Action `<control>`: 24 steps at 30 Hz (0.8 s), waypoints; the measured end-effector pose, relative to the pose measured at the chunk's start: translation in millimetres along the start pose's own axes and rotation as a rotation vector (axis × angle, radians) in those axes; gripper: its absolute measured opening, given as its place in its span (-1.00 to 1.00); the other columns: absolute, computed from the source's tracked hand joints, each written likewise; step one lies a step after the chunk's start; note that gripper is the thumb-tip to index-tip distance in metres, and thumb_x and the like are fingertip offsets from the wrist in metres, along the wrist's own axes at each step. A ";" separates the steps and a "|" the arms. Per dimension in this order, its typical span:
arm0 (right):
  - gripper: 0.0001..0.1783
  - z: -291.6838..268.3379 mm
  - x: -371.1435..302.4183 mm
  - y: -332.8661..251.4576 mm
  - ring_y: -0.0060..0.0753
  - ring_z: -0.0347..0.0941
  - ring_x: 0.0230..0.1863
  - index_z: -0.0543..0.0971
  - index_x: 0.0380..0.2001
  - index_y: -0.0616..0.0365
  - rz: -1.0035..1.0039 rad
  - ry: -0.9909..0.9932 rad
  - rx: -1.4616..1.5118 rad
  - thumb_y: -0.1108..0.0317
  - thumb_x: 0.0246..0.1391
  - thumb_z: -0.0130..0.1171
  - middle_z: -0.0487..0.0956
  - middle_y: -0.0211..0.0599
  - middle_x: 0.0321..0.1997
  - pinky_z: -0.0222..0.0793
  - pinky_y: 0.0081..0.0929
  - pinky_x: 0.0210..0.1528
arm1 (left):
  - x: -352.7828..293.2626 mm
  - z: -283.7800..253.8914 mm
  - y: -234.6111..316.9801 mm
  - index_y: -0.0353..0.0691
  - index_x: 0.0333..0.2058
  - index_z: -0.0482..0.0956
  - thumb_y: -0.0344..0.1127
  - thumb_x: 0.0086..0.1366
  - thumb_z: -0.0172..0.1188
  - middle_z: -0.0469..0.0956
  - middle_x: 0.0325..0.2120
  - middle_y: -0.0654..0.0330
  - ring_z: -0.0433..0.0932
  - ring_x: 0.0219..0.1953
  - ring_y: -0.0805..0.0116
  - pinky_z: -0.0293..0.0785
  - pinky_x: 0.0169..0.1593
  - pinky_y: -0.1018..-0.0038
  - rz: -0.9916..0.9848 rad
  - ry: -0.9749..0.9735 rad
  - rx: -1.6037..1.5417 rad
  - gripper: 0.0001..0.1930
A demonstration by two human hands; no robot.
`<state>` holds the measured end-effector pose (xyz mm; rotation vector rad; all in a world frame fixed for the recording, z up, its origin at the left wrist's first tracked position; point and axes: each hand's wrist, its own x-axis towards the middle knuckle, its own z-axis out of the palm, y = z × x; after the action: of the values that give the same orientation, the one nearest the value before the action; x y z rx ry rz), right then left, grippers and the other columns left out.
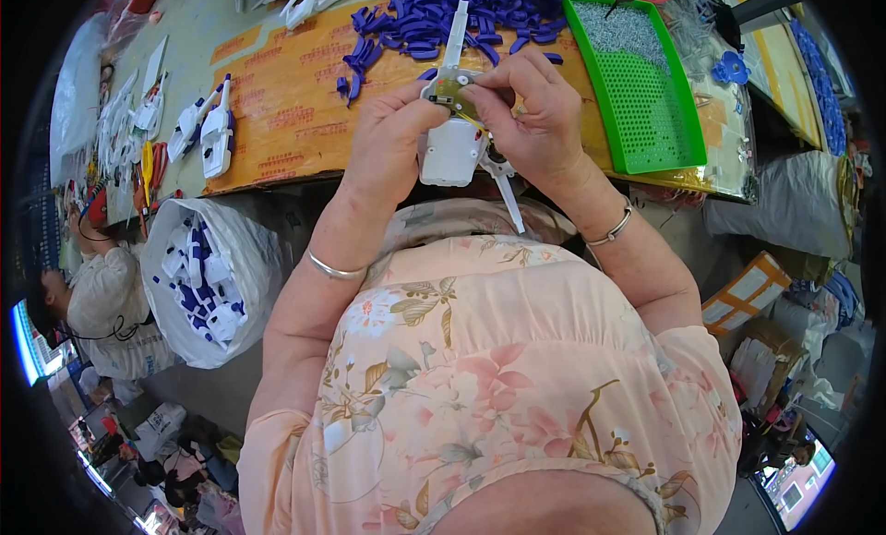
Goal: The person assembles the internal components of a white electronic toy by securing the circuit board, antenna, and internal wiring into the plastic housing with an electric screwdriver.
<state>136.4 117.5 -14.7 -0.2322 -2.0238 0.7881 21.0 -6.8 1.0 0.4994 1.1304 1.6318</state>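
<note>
Over the near edge of the work table I hold a white plastic housing half [448, 156] with a long narrow handle pointing away from me. A small yellowish-green circuit board [450, 92] lies in it, and a thin yellow wire runs beside the board. My left hand [389, 140] is closed on the housing's left side, its thumb by the board. My right hand [538, 115] pinches at the board's right edge; what sits between its fingertips is hidden. Below the right fingers a slim white piece [503, 198] sticks out toward me.
A pile of purple plastic parts [425, 23] lies at the back. The green tray [637, 101] on the right holds small metal screws. White-and-purple assembled devices [218, 133] and hand tools [148, 170] lie left. Below stands a white sack [254, 286] of devices. Another person [106, 290] sits far left.
</note>
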 end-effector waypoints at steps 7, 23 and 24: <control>-0.85 0.4 7.7 3.4 -0.34 0.31 -0.59 0.49 -0.57 0.19 -0.006 -0.060 0.104 0.54 -0.23 0.30 0.36 -0.30 -0.59 0.20 -0.44 -0.59 | 3.4 -1.3 -2.0 -0.44 -0.10 0.46 -0.56 0.13 -0.08 0.56 -0.32 0.17 0.56 -0.35 0.47 0.50 -0.23 0.55 0.017 -0.075 -0.072 -0.66; -0.84 0.2 8.1 -1.7 -0.21 0.34 -0.52 0.42 -0.58 0.16 -0.089 -0.101 -0.119 0.51 -0.21 0.23 0.35 -0.30 -0.58 0.21 -0.33 -0.51 | 5.0 -8.5 -7.3 -0.42 -0.11 0.48 -0.55 0.13 -0.05 0.55 -0.34 0.20 0.54 -0.37 0.48 0.49 -0.26 0.55 -0.012 -0.054 -0.144 -0.68; -0.84 0.2 7.9 1.0 -0.20 0.34 -0.52 0.42 -0.58 0.16 -0.062 -0.114 -0.090 0.51 -0.20 0.23 0.35 -0.29 -0.57 0.21 -0.32 -0.52 | 5.8 -10.5 -6.2 -0.42 -0.10 0.46 -0.53 0.14 -0.04 0.55 -0.33 0.20 0.55 -0.35 0.46 0.50 -0.26 0.53 -0.065 -0.072 -0.199 -0.68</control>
<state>131.7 121.8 -9.9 -0.1779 -2.1656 0.6859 13.9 -5.9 -10.5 0.3857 0.9109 1.6358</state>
